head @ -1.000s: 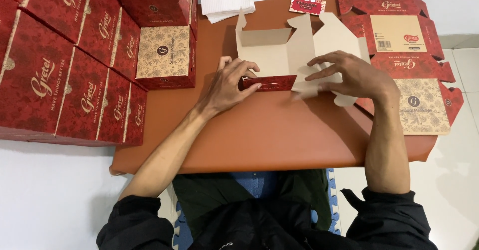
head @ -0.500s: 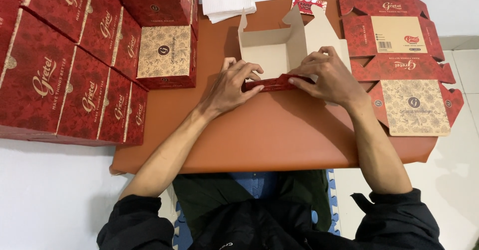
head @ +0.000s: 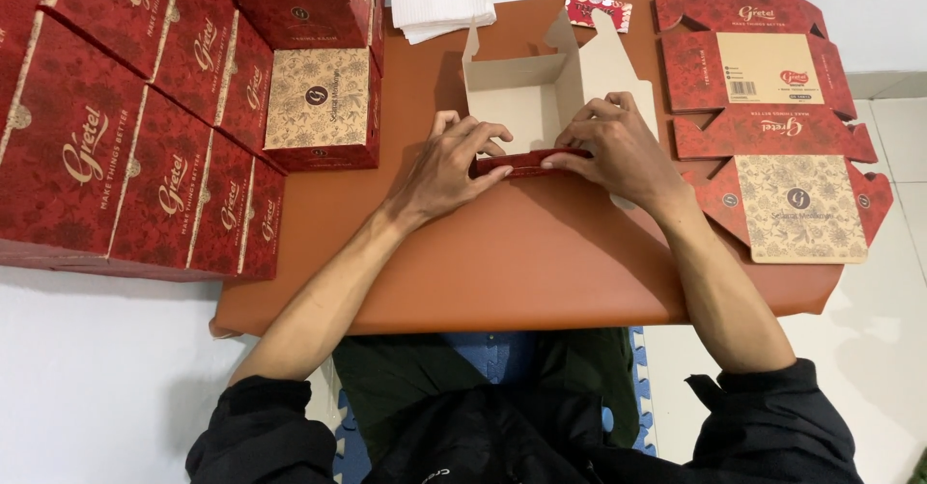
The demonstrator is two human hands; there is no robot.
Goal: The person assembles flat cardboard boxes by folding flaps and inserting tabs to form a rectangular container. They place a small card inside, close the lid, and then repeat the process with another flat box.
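Two hands work one half-folded carton (head: 526, 108) that sits near the middle of the bench (head: 541, 262), toward its far edge. Its pale inside faces up, side flaps standing, and its red near wall lies folded down between the hands. The left hand (head: 449, 167) presses that red wall from the left, fingers closed narrowly on it. The right hand (head: 618, 146) clamps the wall's right end, fingers curled over it. By the bench's far edge lies a stack of white paper (head: 439, 6). Flat, unfolded red cartons (head: 763, 117) cover the right edge. Finished red boxes (head: 145, 108) are piled along the left edge, one showing a beige patterned top.
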